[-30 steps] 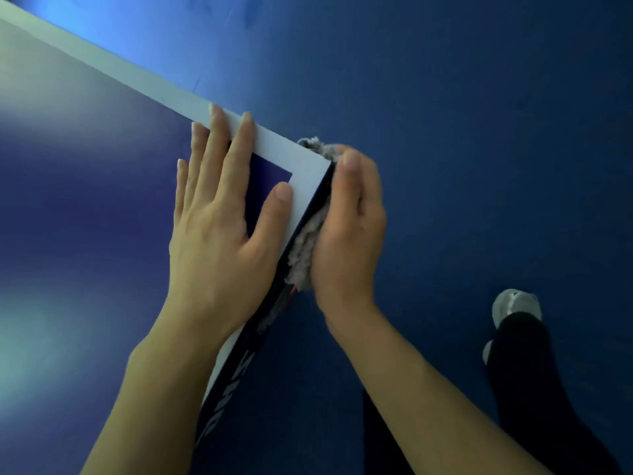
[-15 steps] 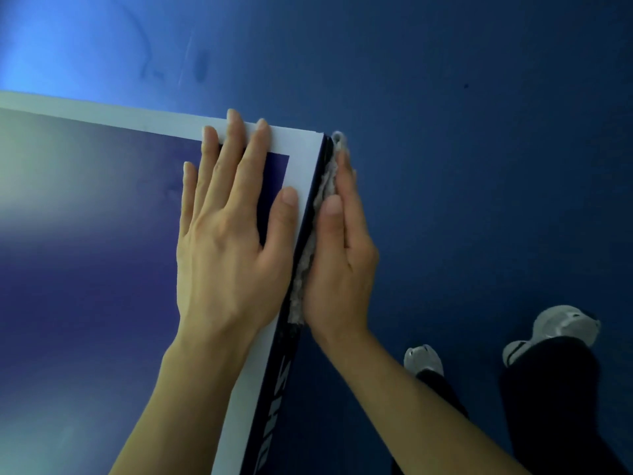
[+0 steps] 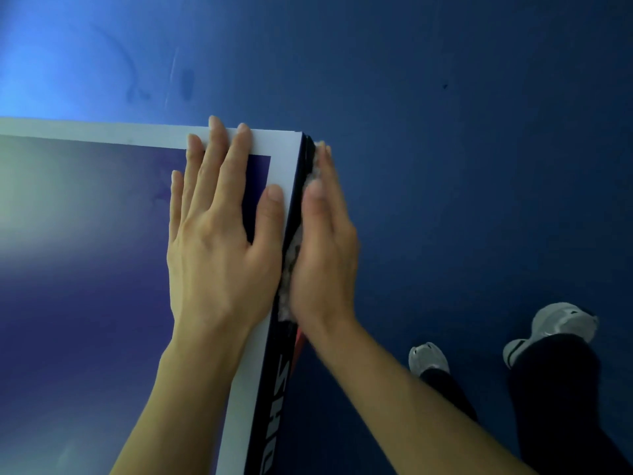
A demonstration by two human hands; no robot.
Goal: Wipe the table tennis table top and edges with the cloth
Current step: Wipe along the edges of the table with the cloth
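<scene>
The blue table tennis table (image 3: 85,255) has a white border line, and its corner lies at upper centre. My left hand (image 3: 219,234) rests flat on the top near that corner, fingers spread, holding nothing. A fluffy grey cloth (image 3: 291,265) is squeezed against the table's dark side edge (image 3: 274,371) by my right hand (image 3: 325,248), whose fingers lie straight along the edge. Most of the cloth is hidden behind that hand.
A dark blue floor (image 3: 445,132) surrounds the table. My two feet in pale shoes (image 3: 561,323) and dark trousers stand at lower right, close to the table's side. White lettering runs along the side edge low down.
The view has swung so the corner now sits squarer. My right hand with the cloth has flattened along the side edge, just below the corner. My left hand stays planted.
</scene>
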